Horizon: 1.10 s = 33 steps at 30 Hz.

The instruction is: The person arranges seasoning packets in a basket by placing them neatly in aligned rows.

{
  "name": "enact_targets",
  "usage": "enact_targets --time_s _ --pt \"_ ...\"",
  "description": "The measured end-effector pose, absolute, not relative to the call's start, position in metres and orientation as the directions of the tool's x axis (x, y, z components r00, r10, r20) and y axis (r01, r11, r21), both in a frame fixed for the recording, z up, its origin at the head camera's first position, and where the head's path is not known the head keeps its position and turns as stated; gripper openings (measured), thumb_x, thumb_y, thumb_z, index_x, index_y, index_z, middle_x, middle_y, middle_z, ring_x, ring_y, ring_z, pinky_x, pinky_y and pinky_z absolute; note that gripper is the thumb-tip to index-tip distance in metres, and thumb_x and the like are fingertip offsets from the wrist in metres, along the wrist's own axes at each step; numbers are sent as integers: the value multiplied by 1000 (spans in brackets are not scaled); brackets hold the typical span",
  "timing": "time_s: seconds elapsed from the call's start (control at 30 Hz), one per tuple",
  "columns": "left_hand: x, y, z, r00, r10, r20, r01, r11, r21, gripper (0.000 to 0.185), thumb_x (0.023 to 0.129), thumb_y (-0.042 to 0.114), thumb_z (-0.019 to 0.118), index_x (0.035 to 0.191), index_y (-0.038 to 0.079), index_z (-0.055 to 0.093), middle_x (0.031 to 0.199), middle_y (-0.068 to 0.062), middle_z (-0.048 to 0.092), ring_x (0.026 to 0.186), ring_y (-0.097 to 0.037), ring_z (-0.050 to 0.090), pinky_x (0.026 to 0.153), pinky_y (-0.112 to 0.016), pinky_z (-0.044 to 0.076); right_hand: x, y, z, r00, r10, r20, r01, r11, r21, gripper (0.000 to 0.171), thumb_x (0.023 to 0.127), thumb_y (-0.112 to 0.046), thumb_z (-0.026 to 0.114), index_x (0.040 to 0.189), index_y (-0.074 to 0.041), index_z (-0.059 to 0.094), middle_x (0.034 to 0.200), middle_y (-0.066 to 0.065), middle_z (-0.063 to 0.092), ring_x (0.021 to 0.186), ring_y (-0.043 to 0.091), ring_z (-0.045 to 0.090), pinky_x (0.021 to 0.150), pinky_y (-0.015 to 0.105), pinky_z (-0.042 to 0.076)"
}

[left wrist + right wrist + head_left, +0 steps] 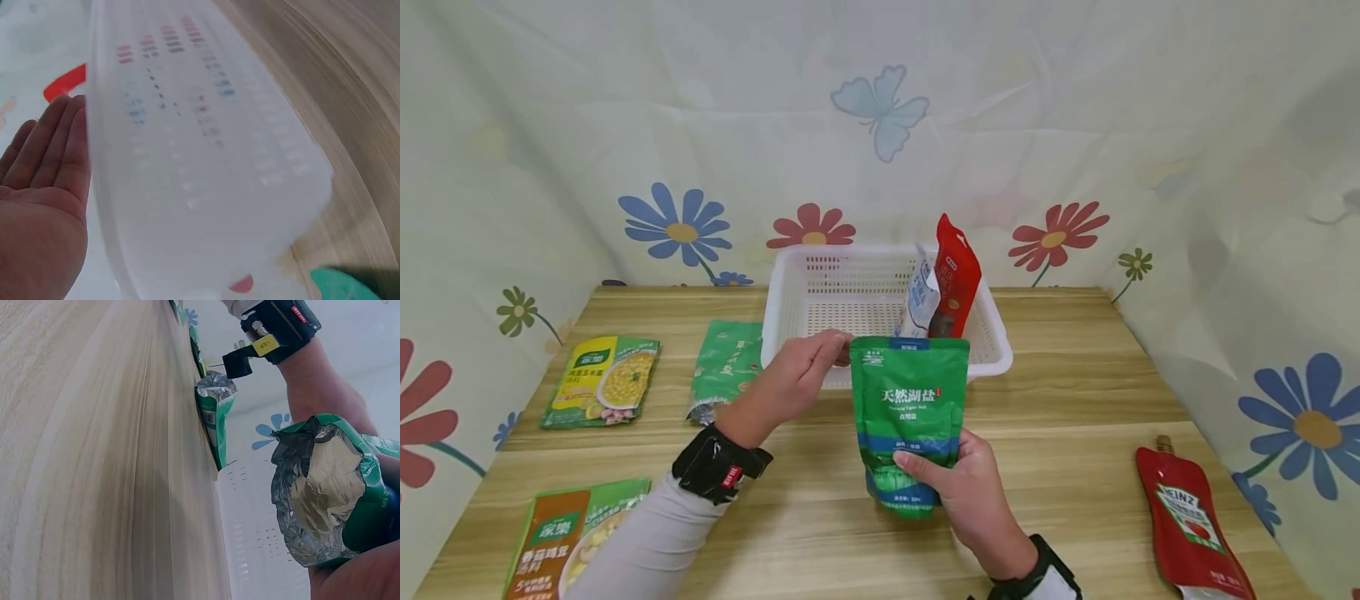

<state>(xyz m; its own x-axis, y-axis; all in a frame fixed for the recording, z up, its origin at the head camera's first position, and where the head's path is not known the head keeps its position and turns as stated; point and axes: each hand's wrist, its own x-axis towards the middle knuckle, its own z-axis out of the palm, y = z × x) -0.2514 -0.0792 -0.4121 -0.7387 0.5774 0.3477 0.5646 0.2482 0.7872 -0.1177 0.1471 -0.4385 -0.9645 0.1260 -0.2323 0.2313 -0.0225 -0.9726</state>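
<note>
My right hand (981, 500) grips a green stand-up pouch of salt (910, 379) by its lower right side, thumb across the front. The pouch is held upright before the white plastic basket (992, 337), covering part of its near wall. In the right wrist view the pouch's silvery folded bottom (328, 481) faces the camera. My left hand (793, 375) reaches to the basket's near rim, its fingertips close to the pouch's top left corner. The left wrist view shows those fingers straight, palm showing, beside the basket wall (206, 237).
A red packet (957, 279) and a white-and-blue packet (919, 300) stand in the basket's right part. Left of it lie a green packet (726, 362), a yellow-green soup packet (598, 383) and a brown-green soup packet (561, 533). A red Heinz ketchup pouch (1191, 521) lies at right.
</note>
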Motion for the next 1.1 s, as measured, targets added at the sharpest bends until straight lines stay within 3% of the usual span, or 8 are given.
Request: enact_targets --time_s 0.17,0.33,0.57,0.8,1.1 --pt "-244 -70 -408 -722 584 372 475 28 879 54 114 32 24 133 -3 61 127 -18 70 108 -17 71 97 -36 57 -118 145 -437 -967 130 -221 219 -27 -975 51 84 -14 85 131 -10 66 126 10 73 110 25 71 98 46 56" --pt "-236 -62 -406 -706 620 343 400 -51 915 56 114 37 28 136 -6 57 132 -23 66 115 -13 69 99 -36 56 -118 145 -436 -968 130 -217 216 -25 -976 51 84 -14 85 131 -10 66 126 9 73 111 25 71 99 47 56" --pt "-228 -56 -397 -754 612 240 324 29 946 42 107 31 56 139 4 59 127 -15 71 104 -19 74 88 -32 60 -118 146 -435 -970 133 -203 207 17 -978 51 84 -16 85 131 -12 66 126 8 73 112 25 70 100 48 55" --pt "-228 -58 -386 -745 622 242 362 72 929 30 103 23 63 128 7 69 118 -9 76 97 -17 76 84 -34 61 -116 149 -435 -975 121 -187 197 75 -978 48 83 -17 86 127 -13 69 122 7 75 109 24 71 100 47 55" --pt "-225 -58 -375 -741 639 203 392 166 905 26 101 21 66 121 7 74 114 -6 78 101 -14 75 86 -30 60 -115 152 -440 -983 70 -171 175 61 -983 49 84 -15 86 129 -15 68 124 6 74 111 24 71 101 47 55"
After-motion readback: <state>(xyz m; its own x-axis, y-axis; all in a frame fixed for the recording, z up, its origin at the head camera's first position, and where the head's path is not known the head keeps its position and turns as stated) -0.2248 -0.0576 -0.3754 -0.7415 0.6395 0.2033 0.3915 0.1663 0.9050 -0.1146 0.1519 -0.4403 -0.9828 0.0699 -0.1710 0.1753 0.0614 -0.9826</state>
